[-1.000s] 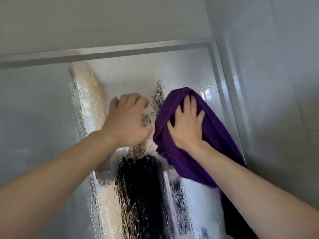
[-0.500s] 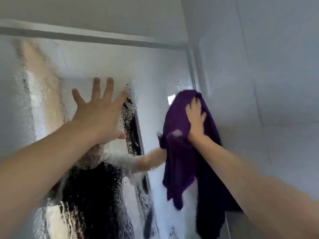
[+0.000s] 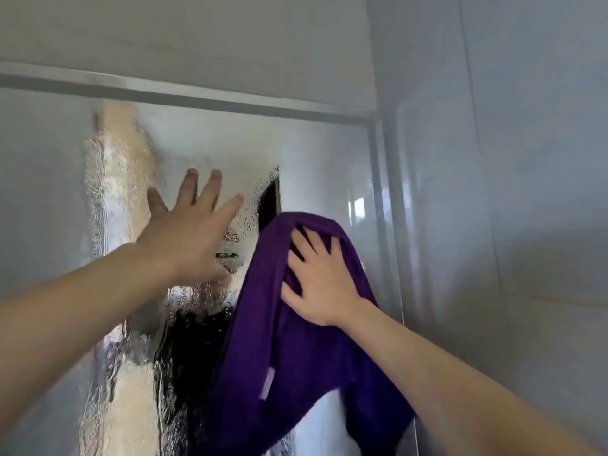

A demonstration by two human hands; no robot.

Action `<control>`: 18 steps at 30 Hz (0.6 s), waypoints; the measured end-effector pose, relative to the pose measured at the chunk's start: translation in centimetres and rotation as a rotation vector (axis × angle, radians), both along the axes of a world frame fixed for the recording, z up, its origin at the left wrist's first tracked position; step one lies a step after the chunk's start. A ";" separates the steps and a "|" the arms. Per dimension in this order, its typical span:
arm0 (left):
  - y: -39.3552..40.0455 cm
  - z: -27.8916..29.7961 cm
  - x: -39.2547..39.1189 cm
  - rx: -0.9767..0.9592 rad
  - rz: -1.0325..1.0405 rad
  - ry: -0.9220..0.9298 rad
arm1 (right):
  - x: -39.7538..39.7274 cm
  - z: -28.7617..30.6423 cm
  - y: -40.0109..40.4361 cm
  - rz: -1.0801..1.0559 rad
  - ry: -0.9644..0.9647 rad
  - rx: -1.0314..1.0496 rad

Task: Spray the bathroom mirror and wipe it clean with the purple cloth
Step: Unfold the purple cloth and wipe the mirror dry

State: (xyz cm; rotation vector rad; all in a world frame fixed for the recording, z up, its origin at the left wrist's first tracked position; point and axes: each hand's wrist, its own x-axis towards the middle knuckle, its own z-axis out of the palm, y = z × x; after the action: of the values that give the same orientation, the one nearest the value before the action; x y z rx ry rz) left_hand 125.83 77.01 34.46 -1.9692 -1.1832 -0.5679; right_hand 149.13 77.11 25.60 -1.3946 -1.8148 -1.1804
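Note:
The bathroom mirror (image 3: 322,159) fills the left and middle of the view, wet with spray droplets and streaks across its centre. My right hand (image 3: 319,278) presses the purple cloth (image 3: 296,340) flat against the glass near the mirror's right side, fingers spread over the cloth's top. The rest of the cloth hangs loose below my wrist. My left hand (image 3: 187,238) is raised in front of the mirror's middle with fingers spread, holding nothing; whether it touches the glass I cannot tell. No spray bottle is in view.
A metal frame (image 3: 197,93) runs along the mirror's top and down its right edge (image 3: 378,199). A tiled side wall (image 3: 510,192) stands immediately right of the mirror. Grey wall lies above the frame.
My right hand has slid the cloth back left and slightly down from the mirror's right edge. My left hand, curled a second ago, stays spread. The view has shifted.

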 end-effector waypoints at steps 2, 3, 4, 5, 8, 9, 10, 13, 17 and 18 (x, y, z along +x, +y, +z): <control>-0.5 0.3 0.0 0.002 0.034 0.018 | 2.2 -0.6 -0.9 0.023 0.007 -0.036; -0.9 0.5 0.0 0.006 0.044 0.022 | 3.3 -0.6 -1.2 0.029 0.025 -0.046; -1.3 0.7 0.1 0.016 0.045 0.014 | 4.2 -0.4 -1.4 0.029 0.054 -0.048; -1.6 1.0 0.4 0.034 0.038 -0.007 | 5.1 0.0 -1.6 0.025 0.098 -0.043; -2.1 2.0 1.7 0.049 0.036 -0.100 | 7.6 2.2 -1.9 -0.020 0.257 -0.013; -2.1 2.3 2.3 0.018 0.045 -0.124 | 8.2 3.3 -1.8 -0.039 0.299 0.003; -2.0 2.4 2.8 -0.017 0.056 -0.143 | 8.7 4.4 -1.7 -0.054 0.332 0.022; -1.4 2.7 3.5 -0.058 0.074 -0.180 | 9.0 8.8 -1.0 -0.056 0.421 0.100; -0.9 2.6 3.4 -0.063 0.068 -0.194 | 6.3 15.1 0.3 -0.063 0.488 0.168; -0.9 2.6 3.4 -0.068 0.072 -0.192 | 5.2 16.0 0.6 -0.067 0.468 0.177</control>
State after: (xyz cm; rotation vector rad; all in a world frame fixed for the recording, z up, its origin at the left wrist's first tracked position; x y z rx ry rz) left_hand 129.21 76.13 37.09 -1.9544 -1.4018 -0.7001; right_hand 154.36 77.75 41.62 -1.4864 -1.3180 -0.9222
